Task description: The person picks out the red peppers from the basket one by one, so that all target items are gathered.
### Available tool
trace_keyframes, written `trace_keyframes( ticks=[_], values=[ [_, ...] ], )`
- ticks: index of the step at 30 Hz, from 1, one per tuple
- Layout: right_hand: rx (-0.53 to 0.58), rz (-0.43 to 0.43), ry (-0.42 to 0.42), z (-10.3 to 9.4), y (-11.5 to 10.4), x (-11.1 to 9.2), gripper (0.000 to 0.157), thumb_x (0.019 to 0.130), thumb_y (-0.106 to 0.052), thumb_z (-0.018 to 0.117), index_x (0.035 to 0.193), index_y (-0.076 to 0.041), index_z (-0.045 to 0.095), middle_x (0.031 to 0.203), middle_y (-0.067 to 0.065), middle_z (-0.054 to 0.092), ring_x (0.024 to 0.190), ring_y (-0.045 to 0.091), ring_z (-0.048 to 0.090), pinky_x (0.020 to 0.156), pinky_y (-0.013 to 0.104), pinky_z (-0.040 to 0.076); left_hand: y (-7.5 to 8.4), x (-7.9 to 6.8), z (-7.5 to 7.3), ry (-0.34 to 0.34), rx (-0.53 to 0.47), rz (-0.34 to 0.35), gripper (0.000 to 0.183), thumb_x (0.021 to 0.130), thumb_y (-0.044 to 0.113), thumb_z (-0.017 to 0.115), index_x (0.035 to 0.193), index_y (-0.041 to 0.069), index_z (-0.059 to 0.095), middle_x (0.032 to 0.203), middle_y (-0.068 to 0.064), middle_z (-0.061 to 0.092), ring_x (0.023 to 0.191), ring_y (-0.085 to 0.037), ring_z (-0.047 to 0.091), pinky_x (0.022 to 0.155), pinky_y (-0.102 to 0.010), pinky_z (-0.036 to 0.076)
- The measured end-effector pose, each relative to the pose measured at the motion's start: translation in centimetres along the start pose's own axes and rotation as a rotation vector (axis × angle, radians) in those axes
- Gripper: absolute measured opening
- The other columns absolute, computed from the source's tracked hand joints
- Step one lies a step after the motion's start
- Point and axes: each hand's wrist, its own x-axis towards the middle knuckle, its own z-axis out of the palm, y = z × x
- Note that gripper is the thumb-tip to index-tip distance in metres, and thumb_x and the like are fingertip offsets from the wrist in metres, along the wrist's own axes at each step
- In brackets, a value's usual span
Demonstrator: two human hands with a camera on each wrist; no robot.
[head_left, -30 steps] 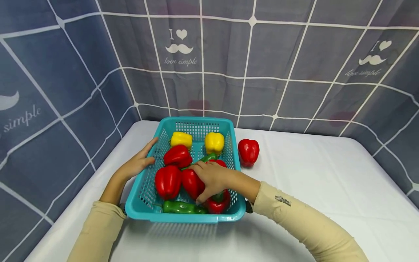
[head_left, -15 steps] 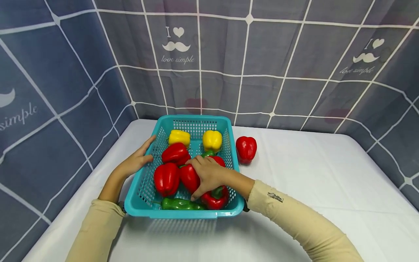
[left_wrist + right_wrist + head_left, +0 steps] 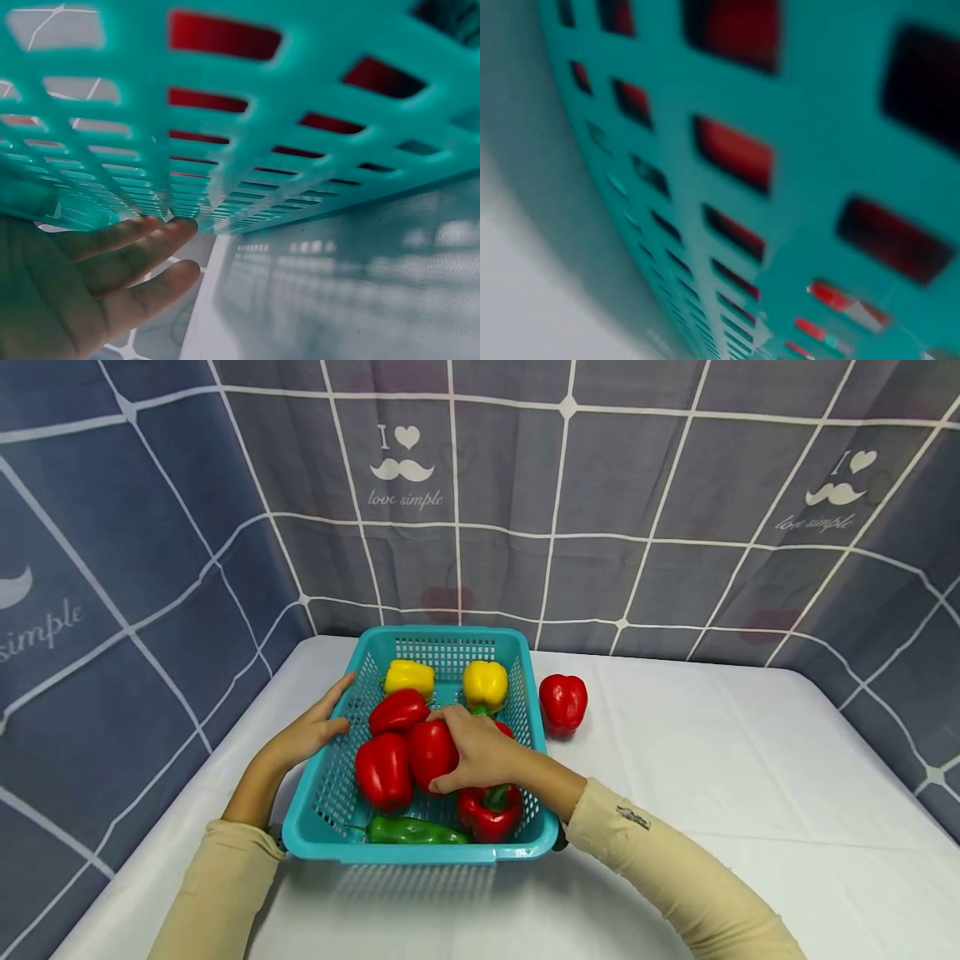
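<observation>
Slightly shifted since half a second ago are the right hand (image 3: pixel 480 750) and the red pepper (image 3: pixel 430 756) its curled fingers clamp, mid-basket. Patterned curtain (image 3: pixel 495 460) walls the white-covered bench (image 3: pixel 750 760); toward its far left corner stands the turquoise basket (image 3: pixel 420 854), apparently steadied by the left hand (image 3: pixel 309 737), straight fingers apart alongside. Rightward, outside, rests a loose pepper (image 3: pixel 563 704).

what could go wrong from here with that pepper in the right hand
The glossy red pepper could slip from the right hand. Moving it might also roll the red pepper close beside it. And if the basket slid despite the left hand at its side, it might bump the loose red pepper outside.
</observation>
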Motion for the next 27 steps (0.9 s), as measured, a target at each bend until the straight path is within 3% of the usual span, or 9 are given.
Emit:
trace_keyframes(
  ticks=[6, 11, 15, 19, 27],
  values=[
    [0.174, -0.012, 0.072, -0.9, 0.6, -0.6, 0.075, 0.069, -0.030, 0.075, 0.131, -0.018, 0.034, 0.124, 0.001, 0.044, 0.108, 0.015, 0.047, 0.078, 0.028, 0.049, 0.0, 0.1, 0.1, -0.006, -0.001, -0.007, 0.078, 0.082, 0.000, 0.037, 0.147, 0.007, -0.005, 0.151, -0.023, -0.004, 0.127, -0.047, 0.020, 0.089, -0.058, 0.040],
    [0.251, -0.045, 0.149, -2.6, 1.1, -1.4, 0.076, 0.068, -0.024, 0.074, 0.133, -0.020, 0.034, 0.127, 0.004, 0.040, 0.111, 0.019, 0.045, 0.078, 0.031, 0.051, 0.0, 0.1, 0.0, -0.006, -0.002, -0.005, 0.078, 0.081, 0.000, 0.037, 0.147, 0.007, -0.005, 0.151, -0.023, -0.004, 0.127, -0.047, 0.021, 0.088, -0.054, 0.042],
    [0.264, -0.026, 0.195, -4.6, 1.4, -2.6, 0.081, 0.067, -0.024, 0.073, 0.136, -0.025, 0.032, 0.128, 0.004, 0.037, 0.114, 0.022, 0.043, 0.078, 0.036, 0.052, 0.1, 0.1, 0.0, 0.000, 0.005, -0.005, 0.078, 0.082, 0.000, 0.037, 0.147, 0.006, -0.005, 0.151, -0.023, -0.005, 0.128, -0.045, 0.020, 0.089, -0.050, 0.042],
    [0.240, 0.045, 0.238, -6.2, 2.0, -4.1, 0.082, 0.068, -0.027, 0.072, 0.138, -0.028, 0.030, 0.127, 0.003, 0.037, 0.113, 0.024, 0.044, 0.076, 0.037, 0.052, 0.3, -0.1, 0.0, 0.004, 0.016, -0.007, 0.077, 0.082, 0.001, 0.037, 0.146, 0.006, -0.005, 0.151, -0.023, -0.005, 0.127, -0.047, 0.021, 0.088, -0.054, 0.042],
    [0.161, 0.152, 0.262, -7.7, 3.6, -6.9, 0.082, 0.067, -0.030, 0.070, 0.139, -0.024, 0.031, 0.126, 0.008, 0.040, 0.110, 0.030, 0.047, 0.075, 0.041, 0.052, 0.2, 0.0, 0.2, -0.001, 0.007, -0.013, 0.076, 0.083, 0.002, 0.035, 0.147, 0.007, -0.005, 0.151, -0.023, -0.006, 0.126, -0.050, 0.021, 0.084, -0.056, 0.045]
  ],
)
